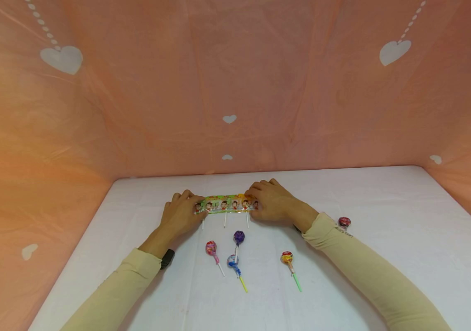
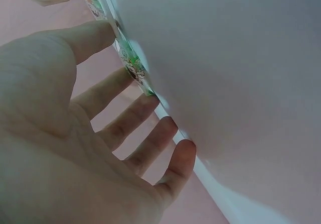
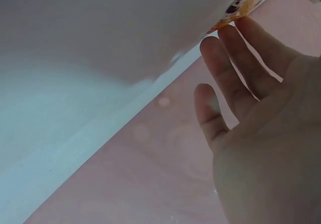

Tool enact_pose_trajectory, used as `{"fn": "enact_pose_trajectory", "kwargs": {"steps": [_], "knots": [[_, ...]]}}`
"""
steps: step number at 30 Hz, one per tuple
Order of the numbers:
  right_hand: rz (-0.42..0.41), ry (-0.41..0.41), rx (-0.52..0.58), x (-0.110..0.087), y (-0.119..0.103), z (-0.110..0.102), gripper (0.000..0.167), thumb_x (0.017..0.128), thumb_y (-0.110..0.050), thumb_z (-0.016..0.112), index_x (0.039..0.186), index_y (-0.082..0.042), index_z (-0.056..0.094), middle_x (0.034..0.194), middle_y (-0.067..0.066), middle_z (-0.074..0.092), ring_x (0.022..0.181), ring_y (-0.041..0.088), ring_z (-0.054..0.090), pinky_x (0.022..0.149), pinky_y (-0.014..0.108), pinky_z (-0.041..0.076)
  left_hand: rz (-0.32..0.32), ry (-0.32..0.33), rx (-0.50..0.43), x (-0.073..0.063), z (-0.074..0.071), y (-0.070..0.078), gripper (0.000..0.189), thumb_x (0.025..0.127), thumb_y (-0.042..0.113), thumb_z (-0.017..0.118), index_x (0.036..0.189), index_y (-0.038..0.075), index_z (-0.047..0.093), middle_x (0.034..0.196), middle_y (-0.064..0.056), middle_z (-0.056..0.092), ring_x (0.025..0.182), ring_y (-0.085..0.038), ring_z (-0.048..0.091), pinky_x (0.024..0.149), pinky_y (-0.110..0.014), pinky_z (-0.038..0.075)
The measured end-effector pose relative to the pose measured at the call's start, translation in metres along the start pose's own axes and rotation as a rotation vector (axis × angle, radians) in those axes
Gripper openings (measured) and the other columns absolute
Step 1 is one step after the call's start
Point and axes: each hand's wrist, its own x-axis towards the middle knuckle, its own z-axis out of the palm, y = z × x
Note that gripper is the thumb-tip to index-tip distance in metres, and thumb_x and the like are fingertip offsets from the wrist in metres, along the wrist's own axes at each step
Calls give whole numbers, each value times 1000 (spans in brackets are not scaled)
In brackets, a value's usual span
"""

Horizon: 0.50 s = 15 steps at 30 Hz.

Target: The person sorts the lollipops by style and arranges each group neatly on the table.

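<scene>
Flat on the white table lies a strip of wrapped lollipops (image 1: 229,204), green at the left and orange at the right, with cartoon figures and white sticks pointing to the near side. My left hand (image 1: 179,214) holds its left end, thumb at the near edge and fingers at the far edge. At the right end my right hand (image 1: 274,201) holds it the same way. In the left wrist view the thumb and index fingertip touch the green wrapper (image 2: 131,66). The right wrist view shows fingertips against the orange wrapper (image 3: 233,18); the thumb is hidden there.
Nearer lie loose ball lollipops: a pink one (image 1: 211,248), a purple one (image 1: 239,236) with its stick over a blue one (image 1: 233,261), and a yellow-red one (image 1: 287,257). A dark red one (image 1: 344,222) is beside the right sleeve. An orange curtain (image 1: 260,92) surrounds the table.
</scene>
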Motion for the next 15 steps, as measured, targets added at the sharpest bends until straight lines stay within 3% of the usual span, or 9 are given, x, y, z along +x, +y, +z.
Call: {"fn": "enact_pose_trajectory", "kwargs": {"steps": [7,15], "knots": [[4,53,-8,-10,1,-1,51,85,-43,59,131,-19,62,135,2,60,127,22,52,107,44,36,-2,-14,-1,0,0,2,49,91,39,67,132,13,63,128,-14,58,121,-37,49,90,-52,42],[-61,113,-16,-43,0,-3,41,92,-43,56,124,-20,65,127,0,64,122,21,55,103,43,37,-10,-15,-3,3,1,3,50,91,40,67,133,13,63,128,-14,58,121,-37,49,89,-51,42]]}}
